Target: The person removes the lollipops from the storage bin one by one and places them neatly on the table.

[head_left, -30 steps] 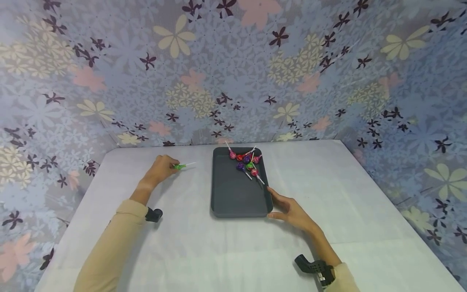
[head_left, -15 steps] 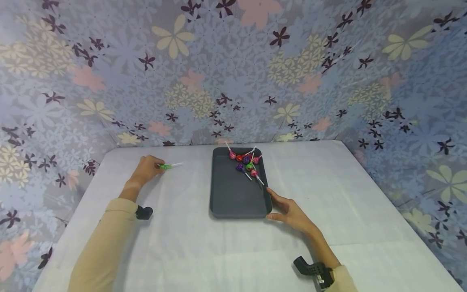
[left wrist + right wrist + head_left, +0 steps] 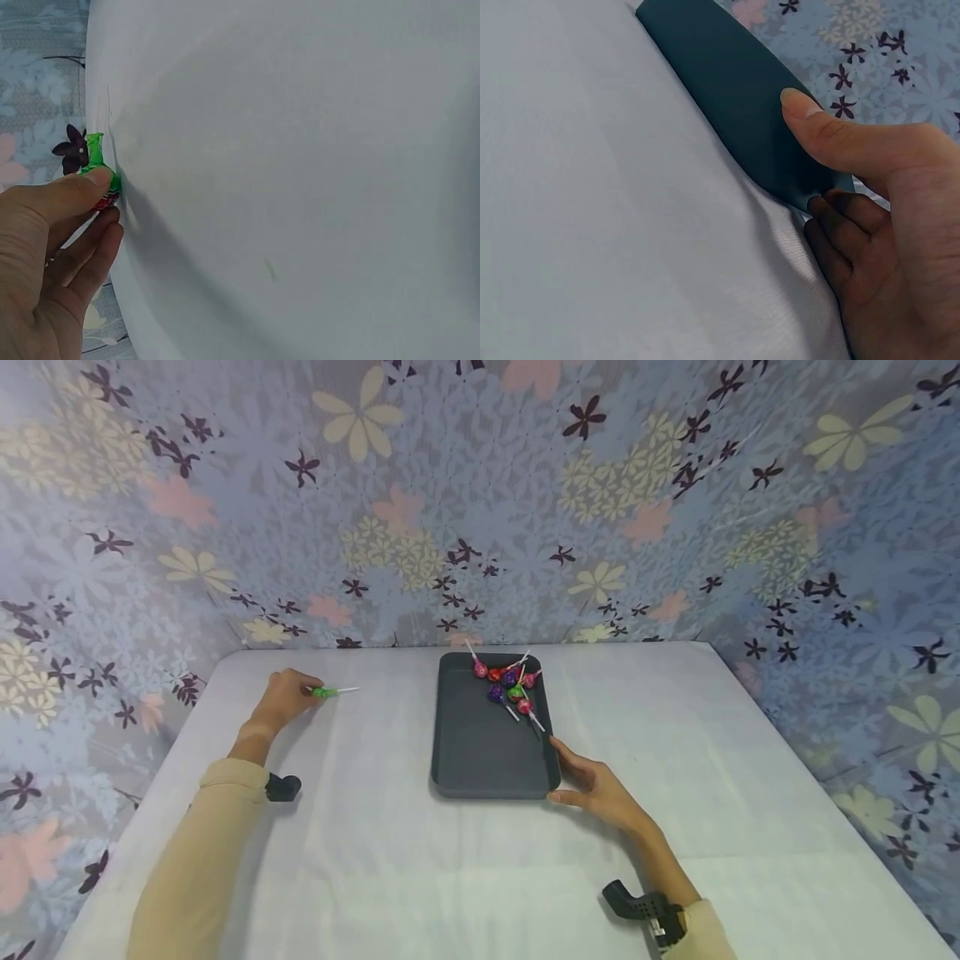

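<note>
Thumb and fingertips of my left hand (image 3: 287,697) pinch a lollipop (image 3: 324,692) in a green wrapper, low over the left side of the table. Its white stick points right in the head view. The left wrist view shows the green and red wrapped head (image 3: 107,187) between thumb and fingers. A dark grey baking tray (image 3: 487,760) lies mid-table. My right hand (image 3: 603,793) grips its near right corner; in the right wrist view the thumb (image 3: 829,135) presses the tray's outer wall and the fingers curl by its lower edge.
Several lollipops (image 3: 510,677) with red, pink, purple and green wrappers lie heaped in the tray's far right part, some sticks reaching over the rim. A white cloth (image 3: 360,860) covers the table. Floral fabric (image 3: 480,510) stands behind it and at both sides.
My left hand has moved left, away from the tray, carrying the green lollipop along. My right hand has stayed at the tray's corner. The head view has tilted slightly.
</note>
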`<action>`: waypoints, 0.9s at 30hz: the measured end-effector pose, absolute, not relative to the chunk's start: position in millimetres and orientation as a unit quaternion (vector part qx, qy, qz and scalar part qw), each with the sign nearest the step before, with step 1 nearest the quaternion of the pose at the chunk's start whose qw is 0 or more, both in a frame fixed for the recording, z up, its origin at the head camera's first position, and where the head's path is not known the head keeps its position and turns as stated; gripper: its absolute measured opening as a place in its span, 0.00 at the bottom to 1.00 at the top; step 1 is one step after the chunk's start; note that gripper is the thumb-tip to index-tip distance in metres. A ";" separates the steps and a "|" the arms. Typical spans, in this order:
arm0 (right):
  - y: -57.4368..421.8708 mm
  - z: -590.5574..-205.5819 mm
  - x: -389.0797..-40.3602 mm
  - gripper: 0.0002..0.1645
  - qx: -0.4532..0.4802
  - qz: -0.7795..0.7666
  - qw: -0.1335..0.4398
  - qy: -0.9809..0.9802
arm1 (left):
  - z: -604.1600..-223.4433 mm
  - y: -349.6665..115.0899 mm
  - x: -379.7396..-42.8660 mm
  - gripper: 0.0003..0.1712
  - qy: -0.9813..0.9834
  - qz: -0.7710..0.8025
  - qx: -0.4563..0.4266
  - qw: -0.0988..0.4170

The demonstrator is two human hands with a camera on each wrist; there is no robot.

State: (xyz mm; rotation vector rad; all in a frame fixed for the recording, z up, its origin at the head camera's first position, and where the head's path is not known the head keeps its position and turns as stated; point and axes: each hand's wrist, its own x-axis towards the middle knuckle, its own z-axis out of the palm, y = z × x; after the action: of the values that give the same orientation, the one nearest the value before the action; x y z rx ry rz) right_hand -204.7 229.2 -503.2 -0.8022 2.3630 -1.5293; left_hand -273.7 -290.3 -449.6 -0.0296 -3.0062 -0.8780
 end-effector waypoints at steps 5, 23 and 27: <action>228.6 -502.1 -204.6 0.52 -0.271 -0.526 0.107 0.799 | -452.7 -288.0 -276.9 0.19 -0.956 -0.293 -0.010 0.010; 229.5 -506.3 -203.0 0.53 -0.254 -0.530 0.117 0.800 | -458.9 -293.6 -275.9 0.21 -0.954 -0.300 -0.026 0.003; 230.4 -506.4 -203.3 0.53 -0.260 -0.530 0.118 0.799 | -457.6 -293.4 -276.2 0.22 -0.955 -0.294 -0.030 -0.002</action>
State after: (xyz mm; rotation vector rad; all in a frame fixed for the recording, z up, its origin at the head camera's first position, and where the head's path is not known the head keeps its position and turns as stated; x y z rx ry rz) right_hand -203.3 230.4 -506.4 -0.7599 2.3363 -1.5499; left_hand -276.2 -293.4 -457.6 -0.0929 -3.0045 -0.9241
